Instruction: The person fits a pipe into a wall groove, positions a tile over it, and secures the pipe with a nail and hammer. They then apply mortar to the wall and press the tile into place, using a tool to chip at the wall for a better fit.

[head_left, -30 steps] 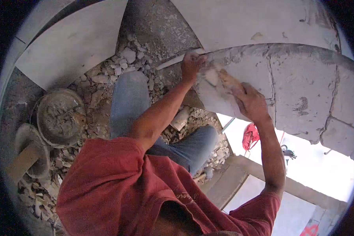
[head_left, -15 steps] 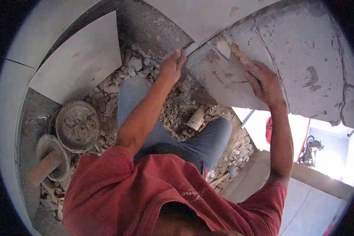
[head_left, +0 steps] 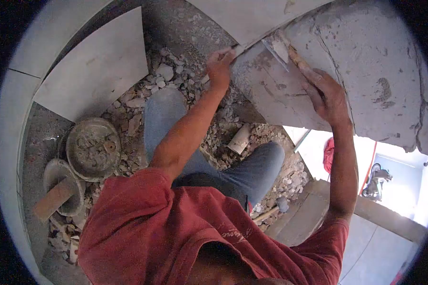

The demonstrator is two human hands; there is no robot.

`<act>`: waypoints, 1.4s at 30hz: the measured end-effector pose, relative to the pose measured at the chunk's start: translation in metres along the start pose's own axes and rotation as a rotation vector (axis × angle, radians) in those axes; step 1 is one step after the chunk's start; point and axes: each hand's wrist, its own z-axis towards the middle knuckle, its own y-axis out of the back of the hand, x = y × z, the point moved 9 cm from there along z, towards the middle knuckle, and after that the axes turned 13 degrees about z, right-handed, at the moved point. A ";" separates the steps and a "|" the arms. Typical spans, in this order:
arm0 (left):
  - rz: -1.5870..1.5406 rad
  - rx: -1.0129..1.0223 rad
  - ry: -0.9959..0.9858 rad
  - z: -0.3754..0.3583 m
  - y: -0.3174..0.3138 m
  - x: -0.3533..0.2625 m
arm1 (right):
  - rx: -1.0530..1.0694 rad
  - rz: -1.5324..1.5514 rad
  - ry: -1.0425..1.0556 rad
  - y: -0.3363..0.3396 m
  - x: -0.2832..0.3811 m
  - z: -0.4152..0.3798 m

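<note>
My right hand (head_left: 327,97) is closed around the wooden handle of a trowel (head_left: 297,61). Its mortar-smeared blade lies against the rough grey wall surface (head_left: 280,90), close to the lower edge of a large pale tile (head_left: 252,19). Beside that tile's pointed corner is my left hand (head_left: 219,69), its fingers pressed together at a narrow pale edge. What they hold, if anything, is hidden.
Broken rubble (head_left: 164,73) surrounds my legs, with a short pale cylinder (head_left: 239,138) among it. At left are a leaning tile (head_left: 97,66), a round basin of mortar (head_left: 94,149) and a bucket (head_left: 57,173) with a wooden block (head_left: 54,199). A motorcycle (head_left: 376,182) stands beyond the opening.
My left hand has moved slightly up and right, up to the tile corner. The trowel in my right hand has shifted slightly right along the wall. The view has also shifted a little.
</note>
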 end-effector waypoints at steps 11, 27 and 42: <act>0.196 0.021 -0.264 0.006 -0.014 -0.008 | 0.351 -0.174 -0.066 -0.046 -0.003 -0.012; 0.009 0.544 -0.194 0.021 -0.031 -0.018 | 0.548 -0.261 0.091 -0.091 0.024 -0.009; -0.163 0.552 0.686 0.031 -0.036 0.047 | 0.691 -0.454 0.136 -0.103 0.025 0.032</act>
